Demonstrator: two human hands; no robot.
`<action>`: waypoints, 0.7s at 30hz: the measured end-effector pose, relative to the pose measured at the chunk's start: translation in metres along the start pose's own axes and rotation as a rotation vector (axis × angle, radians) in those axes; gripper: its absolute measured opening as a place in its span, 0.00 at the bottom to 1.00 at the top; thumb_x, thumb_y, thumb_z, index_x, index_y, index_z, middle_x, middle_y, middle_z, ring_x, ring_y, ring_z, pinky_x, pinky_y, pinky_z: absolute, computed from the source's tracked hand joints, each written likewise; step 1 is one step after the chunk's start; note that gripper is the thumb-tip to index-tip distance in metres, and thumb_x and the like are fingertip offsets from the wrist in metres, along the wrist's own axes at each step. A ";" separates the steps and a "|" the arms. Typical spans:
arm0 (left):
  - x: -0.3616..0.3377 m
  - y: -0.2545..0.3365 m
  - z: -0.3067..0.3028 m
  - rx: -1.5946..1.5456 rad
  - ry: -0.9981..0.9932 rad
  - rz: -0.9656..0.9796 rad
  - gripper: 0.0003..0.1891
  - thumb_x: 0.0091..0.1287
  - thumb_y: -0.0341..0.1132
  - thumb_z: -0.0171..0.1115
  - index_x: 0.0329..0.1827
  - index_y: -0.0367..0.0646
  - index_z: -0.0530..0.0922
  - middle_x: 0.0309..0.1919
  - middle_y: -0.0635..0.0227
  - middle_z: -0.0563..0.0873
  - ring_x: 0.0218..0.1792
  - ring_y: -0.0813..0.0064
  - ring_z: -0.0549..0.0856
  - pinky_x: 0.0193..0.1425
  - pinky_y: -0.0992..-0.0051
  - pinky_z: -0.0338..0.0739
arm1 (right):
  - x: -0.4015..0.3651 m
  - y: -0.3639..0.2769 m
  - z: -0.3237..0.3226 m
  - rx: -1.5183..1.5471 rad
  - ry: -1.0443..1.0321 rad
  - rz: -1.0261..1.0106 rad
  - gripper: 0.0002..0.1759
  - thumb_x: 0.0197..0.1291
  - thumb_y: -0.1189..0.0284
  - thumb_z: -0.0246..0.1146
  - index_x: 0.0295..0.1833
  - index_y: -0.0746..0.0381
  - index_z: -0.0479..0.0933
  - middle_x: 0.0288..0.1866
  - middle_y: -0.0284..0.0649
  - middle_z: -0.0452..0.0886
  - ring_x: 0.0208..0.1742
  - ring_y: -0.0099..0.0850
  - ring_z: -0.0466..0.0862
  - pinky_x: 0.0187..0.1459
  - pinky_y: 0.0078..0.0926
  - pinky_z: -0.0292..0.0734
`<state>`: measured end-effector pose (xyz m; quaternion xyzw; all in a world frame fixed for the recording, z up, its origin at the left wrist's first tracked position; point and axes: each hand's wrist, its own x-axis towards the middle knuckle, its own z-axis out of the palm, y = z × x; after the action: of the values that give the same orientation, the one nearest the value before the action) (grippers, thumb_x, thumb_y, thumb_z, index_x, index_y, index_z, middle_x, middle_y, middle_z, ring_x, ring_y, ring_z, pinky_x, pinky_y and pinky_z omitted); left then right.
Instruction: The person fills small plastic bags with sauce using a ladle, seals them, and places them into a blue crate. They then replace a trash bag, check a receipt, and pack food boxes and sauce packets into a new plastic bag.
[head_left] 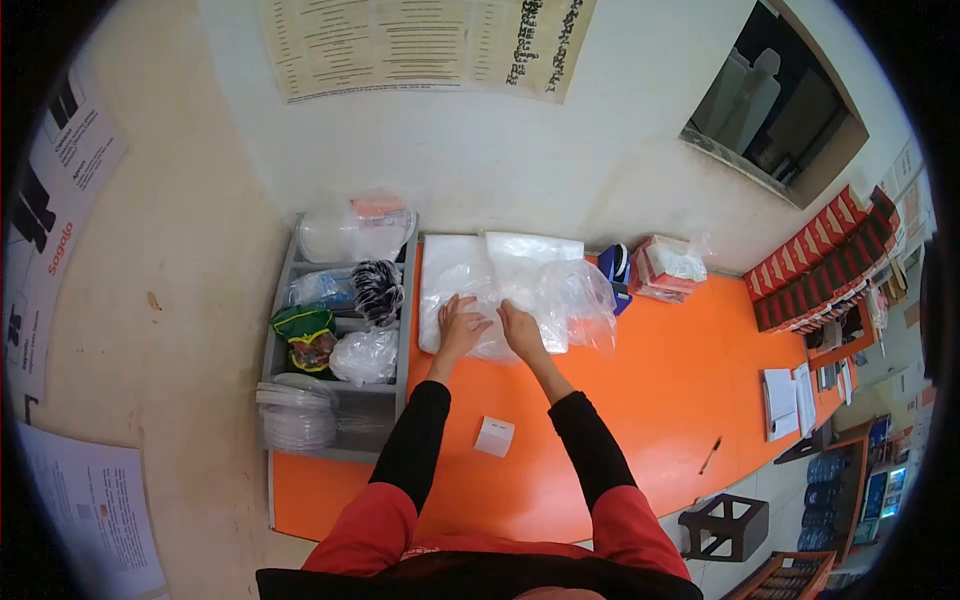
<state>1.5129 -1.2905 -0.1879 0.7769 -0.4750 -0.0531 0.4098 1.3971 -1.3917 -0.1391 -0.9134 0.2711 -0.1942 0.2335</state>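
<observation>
Clear plastic bags [535,252] lie in a flat stack at the back of the orange table, with a crumpled clear plastic bag [582,295] loose on top. On the left part of this plastic rests my left hand [459,326], fingers spread and bent a little. My right hand [519,329] is just beside it, its fingers closed in a pinch on the crumpled bag; the fingertips are partly hidden. A small white paper slip [495,436] sits on the table between my forearms.
A grey divided organizer [408,340] with plastic lids [300,415] and packets stands left. Behind on the right are a blue tape dispenser [618,280] and a wrapped red box [668,268]. A pen [711,455] and an open notebook [790,403] lie farther right.
</observation>
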 end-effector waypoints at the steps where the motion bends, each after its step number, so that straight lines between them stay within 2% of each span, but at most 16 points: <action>1: 0.002 0.002 -0.005 -0.009 -0.008 0.000 0.08 0.53 0.41 0.68 0.36 0.55 0.85 0.60 0.68 0.71 0.67 0.54 0.60 0.69 0.47 0.47 | 0.004 -0.004 0.000 -0.017 -0.016 0.054 0.14 0.66 0.64 0.51 0.33 0.64 0.69 0.25 0.51 0.78 0.31 0.54 0.79 0.32 0.48 0.72; 4: -0.002 0.014 -0.009 0.092 0.020 0.037 0.10 0.55 0.41 0.67 0.40 0.57 0.85 0.61 0.67 0.70 0.68 0.52 0.58 0.69 0.48 0.48 | 0.009 -0.019 -0.010 -0.158 -0.102 0.085 0.15 0.66 0.63 0.51 0.34 0.64 0.70 0.25 0.51 0.79 0.32 0.55 0.79 0.31 0.48 0.73; 7: -0.003 0.016 -0.010 0.235 0.004 0.059 0.14 0.54 0.37 0.65 0.46 0.55 0.82 0.61 0.66 0.69 0.68 0.53 0.59 0.69 0.47 0.49 | 0.010 -0.031 -0.033 -0.010 0.053 0.086 0.14 0.65 0.63 0.54 0.35 0.63 0.71 0.26 0.51 0.79 0.28 0.50 0.80 0.30 0.43 0.73; 9: -0.004 0.013 -0.006 0.349 0.038 0.070 0.16 0.54 0.34 0.63 0.48 0.53 0.80 0.61 0.65 0.69 0.67 0.54 0.60 0.69 0.46 0.49 | 0.002 -0.034 -0.071 0.383 0.220 0.045 0.12 0.66 0.65 0.54 0.36 0.62 0.72 0.20 0.35 0.75 0.18 0.31 0.73 0.25 0.30 0.69; 10: -0.003 0.012 -0.003 0.403 0.053 0.081 0.17 0.54 0.32 0.62 0.49 0.52 0.79 0.60 0.64 0.70 0.67 0.54 0.60 0.68 0.46 0.50 | -0.010 -0.056 -0.112 0.538 0.203 0.191 0.09 0.66 0.66 0.55 0.38 0.60 0.73 0.21 0.25 0.67 0.18 0.18 0.63 0.21 0.20 0.60; 11: -0.002 0.013 -0.002 0.374 0.061 0.076 0.17 0.54 0.32 0.62 0.48 0.50 0.78 0.60 0.64 0.70 0.67 0.54 0.61 0.68 0.45 0.50 | -0.028 -0.058 -0.146 0.623 0.153 0.381 0.06 0.66 0.66 0.56 0.43 0.56 0.72 0.21 0.23 0.63 0.18 0.14 0.60 0.19 0.16 0.55; 12: -0.001 0.014 -0.003 0.344 0.064 0.075 0.16 0.54 0.31 0.61 0.48 0.49 0.78 0.60 0.64 0.70 0.67 0.55 0.61 0.68 0.45 0.51 | -0.050 -0.056 -0.173 0.699 0.210 0.382 0.08 0.65 0.67 0.57 0.48 0.53 0.71 0.21 0.22 0.62 0.18 0.12 0.60 0.18 0.12 0.52; 13: -0.002 0.014 -0.003 0.316 0.063 0.079 0.16 0.54 0.30 0.60 0.47 0.48 0.77 0.60 0.64 0.70 0.67 0.55 0.61 0.68 0.45 0.51 | -0.074 -0.071 -0.203 0.766 0.321 0.444 0.08 0.63 0.67 0.60 0.42 0.54 0.67 0.20 0.22 0.63 0.18 0.12 0.60 0.18 0.13 0.52; 15: 0.000 0.013 -0.004 0.343 0.054 0.098 0.14 0.55 0.30 0.60 0.45 0.48 0.76 0.59 0.64 0.71 0.67 0.55 0.61 0.67 0.44 0.51 | -0.125 -0.085 -0.262 0.683 0.566 0.494 0.09 0.63 0.68 0.59 0.45 0.53 0.67 0.20 0.21 0.61 0.17 0.11 0.60 0.18 0.12 0.53; 17: -0.003 0.009 -0.001 0.380 0.038 0.108 0.15 0.54 0.31 0.61 0.46 0.50 0.77 0.60 0.66 0.71 0.66 0.56 0.62 0.67 0.45 0.52 | -0.187 -0.084 -0.308 0.915 0.772 0.431 0.12 0.64 0.70 0.57 0.51 0.53 0.66 0.20 0.20 0.58 0.17 0.09 0.60 0.18 0.11 0.54; 19: 0.000 0.004 -0.002 0.397 -0.036 0.111 0.18 0.54 0.34 0.62 0.50 0.53 0.78 0.61 0.68 0.70 0.67 0.57 0.61 0.67 0.44 0.52 | -0.242 -0.102 -0.344 0.880 1.154 0.409 0.14 0.66 0.69 0.55 0.56 0.53 0.65 0.20 0.20 0.55 0.17 0.09 0.60 0.17 0.11 0.55; 20: 0.001 0.003 -0.006 0.394 -0.105 0.115 0.19 0.54 0.35 0.63 0.51 0.55 0.77 0.63 0.68 0.69 0.67 0.56 0.61 0.67 0.43 0.51 | -0.283 -0.096 -0.364 1.036 1.208 0.349 0.17 0.67 0.67 0.54 0.60 0.55 0.65 0.24 0.22 0.62 0.17 0.11 0.61 0.17 0.12 0.56; 21: 0.002 0.006 -0.012 0.431 -0.186 0.081 0.19 0.55 0.36 0.63 0.52 0.56 0.77 0.65 0.68 0.67 0.68 0.55 0.59 0.67 0.41 0.51 | -0.305 -0.107 -0.374 0.922 1.407 0.346 0.19 0.67 0.66 0.54 0.62 0.55 0.64 0.28 0.25 0.65 0.17 0.12 0.61 0.17 0.12 0.57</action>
<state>1.5154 -1.2857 -0.1752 0.8187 -0.5416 -0.0051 0.1908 1.0235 -1.2530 0.1532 -0.3402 0.3822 -0.7679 0.3853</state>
